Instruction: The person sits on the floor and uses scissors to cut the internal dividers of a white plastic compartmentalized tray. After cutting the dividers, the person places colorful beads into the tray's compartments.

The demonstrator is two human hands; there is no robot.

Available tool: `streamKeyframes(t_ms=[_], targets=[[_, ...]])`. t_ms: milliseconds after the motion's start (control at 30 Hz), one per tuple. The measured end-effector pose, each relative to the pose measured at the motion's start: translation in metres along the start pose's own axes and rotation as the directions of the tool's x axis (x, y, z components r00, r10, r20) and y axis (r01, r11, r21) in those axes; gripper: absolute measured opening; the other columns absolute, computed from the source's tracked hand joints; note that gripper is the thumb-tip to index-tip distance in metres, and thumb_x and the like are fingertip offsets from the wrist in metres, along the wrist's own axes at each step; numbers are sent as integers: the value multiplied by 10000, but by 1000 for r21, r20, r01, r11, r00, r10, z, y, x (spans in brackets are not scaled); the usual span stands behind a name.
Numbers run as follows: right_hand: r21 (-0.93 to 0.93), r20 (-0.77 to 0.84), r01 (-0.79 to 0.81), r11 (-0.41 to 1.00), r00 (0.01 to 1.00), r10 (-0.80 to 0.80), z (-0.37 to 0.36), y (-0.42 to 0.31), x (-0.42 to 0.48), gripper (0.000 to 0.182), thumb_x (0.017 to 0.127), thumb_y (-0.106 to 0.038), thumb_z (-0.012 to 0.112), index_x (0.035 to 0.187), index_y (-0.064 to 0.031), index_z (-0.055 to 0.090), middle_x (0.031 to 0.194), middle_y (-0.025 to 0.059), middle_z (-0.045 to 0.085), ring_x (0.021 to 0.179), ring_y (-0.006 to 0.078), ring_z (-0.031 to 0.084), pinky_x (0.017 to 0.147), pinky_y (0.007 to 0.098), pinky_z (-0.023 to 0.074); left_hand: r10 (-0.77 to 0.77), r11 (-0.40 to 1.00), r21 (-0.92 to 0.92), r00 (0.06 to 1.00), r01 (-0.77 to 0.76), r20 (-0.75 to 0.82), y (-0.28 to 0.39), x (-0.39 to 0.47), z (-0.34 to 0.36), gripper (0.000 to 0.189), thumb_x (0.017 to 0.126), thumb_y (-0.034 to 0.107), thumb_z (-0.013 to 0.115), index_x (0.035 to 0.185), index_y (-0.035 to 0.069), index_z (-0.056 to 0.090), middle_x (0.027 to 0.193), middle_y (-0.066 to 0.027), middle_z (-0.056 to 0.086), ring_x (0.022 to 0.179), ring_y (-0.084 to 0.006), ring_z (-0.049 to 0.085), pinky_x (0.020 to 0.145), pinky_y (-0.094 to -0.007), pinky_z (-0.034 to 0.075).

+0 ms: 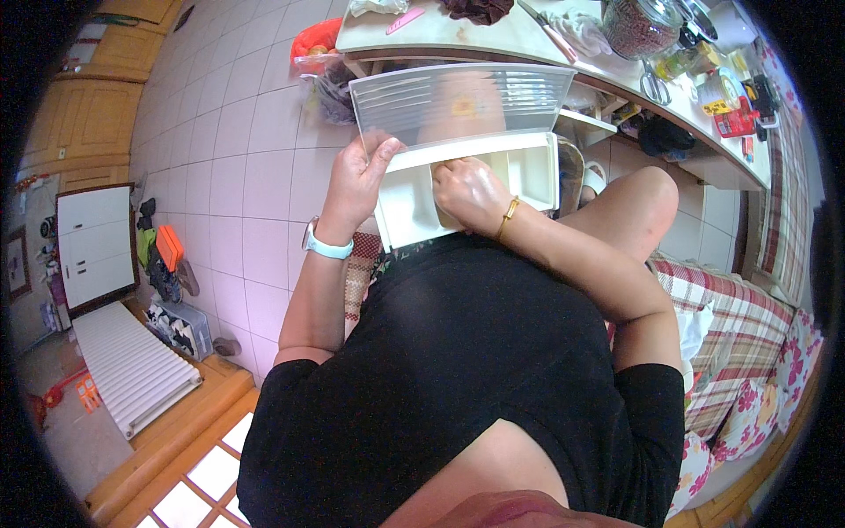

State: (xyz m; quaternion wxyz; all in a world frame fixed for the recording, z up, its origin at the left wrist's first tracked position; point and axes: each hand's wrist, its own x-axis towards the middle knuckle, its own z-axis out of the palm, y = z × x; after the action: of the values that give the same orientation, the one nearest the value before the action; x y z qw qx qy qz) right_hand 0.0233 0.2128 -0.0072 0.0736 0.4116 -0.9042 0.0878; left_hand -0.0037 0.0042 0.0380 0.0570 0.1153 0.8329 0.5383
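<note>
A white plastic storage box (pixel 406 208) with inner compartments rests tilted on my lap. Its clear ribbed lid (pixel 531 99) stands raised on the far side, and a bare leg shows through it. My left hand (pixel 363 175) grips the far left corner of the box where it meets the lid, thumb on top. Inside the box is my right hand (pixel 472 191), knuckles up and fingers curled down near a divider. Its fingertips are hidden, so I cannot tell whether they hold anything. No loose contents are visible in the compartments.
Ahead stands a table (pixel 409 36) carrying a pink comb-like item (pixel 405 21), a knife (pixel 548 32), scissors (pixel 655 84), a large glass jar (pixel 640 30) and several bottles. A red basin (pixel 315 41) and plastic bag (pixel 330 89) sit left of it. A plaid-covered seat (pixel 733 297) lies to my right.
</note>
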Motion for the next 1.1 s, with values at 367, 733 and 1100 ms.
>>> streamKeyframes(t_ms=[367, 733, 1100], targets=[[47, -98, -4, 999, 995, 9, 2, -2, 1, 101, 754, -113, 652, 783, -25, 693, 829, 107, 675, 877, 247, 681, 790, 358, 554, -15, 1000, -13, 1000, 15, -16, -2, -1, 0, 306, 1033, 253, 595, 974, -34, 685, 855, -88, 716, 792, -139, 636, 743, -305, 513], [22, -108, -3, 1000, 994, 5, 7, -2, 3, 139, 774, -161, 640, 772, -57, 733, 825, 100, 704, 875, 235, 685, 799, 355, 545, 0, 1000, -15, 997, -1, -73, -1, -4, 4, 306, 1033, 256, 597, 964, -29, 685, 833, -64, 699, 772, -135, 625, 723, -305, 509], [39, -23, -3, 999, 1000, 4, -1, -2, 4, 153, 761, -149, 645, 821, -30, 721, 871, 109, 688, 927, 238, 670, 857, 348, 534, 19, 1000, 13, 998, -18, -61, -3, -3, 2, 316, 1034, 265, 584, 921, -16, 673, 794, -63, 664, 753, -136, 600, 705, -303, 489]])
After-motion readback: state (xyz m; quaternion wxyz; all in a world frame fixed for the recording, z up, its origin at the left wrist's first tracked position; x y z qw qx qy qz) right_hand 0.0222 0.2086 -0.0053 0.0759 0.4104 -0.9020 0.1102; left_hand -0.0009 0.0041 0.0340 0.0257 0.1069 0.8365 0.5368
